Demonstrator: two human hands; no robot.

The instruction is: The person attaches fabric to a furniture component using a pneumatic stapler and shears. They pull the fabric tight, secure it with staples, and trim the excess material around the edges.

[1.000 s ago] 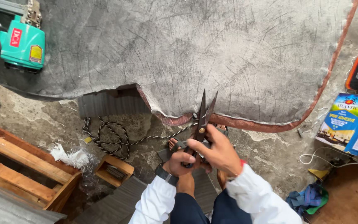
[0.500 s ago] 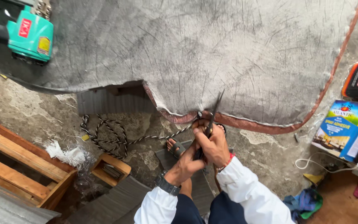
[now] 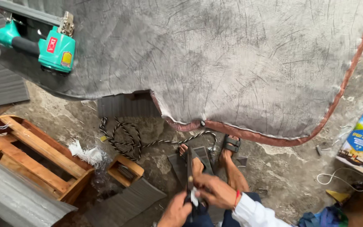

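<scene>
Both hands meet at six o'clock, low in view: right hand (image 3: 216, 191) and left hand (image 3: 176, 211) clamp the scissors (image 3: 189, 176), blades closed and pointing to twelve toward the grey mat (image 3: 232, 63).

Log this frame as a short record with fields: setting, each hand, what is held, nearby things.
setting: concrete floor, large grey sheet with reddish piped edge spread out
left hand: on the scissors' handles
right hand: gripping the scissors, blades together, pointing away
feet: sandalled foot at the sheet's edge
nearby: twisted black-and-white cord, wooden frame, teal air tool on the sheet
</scene>
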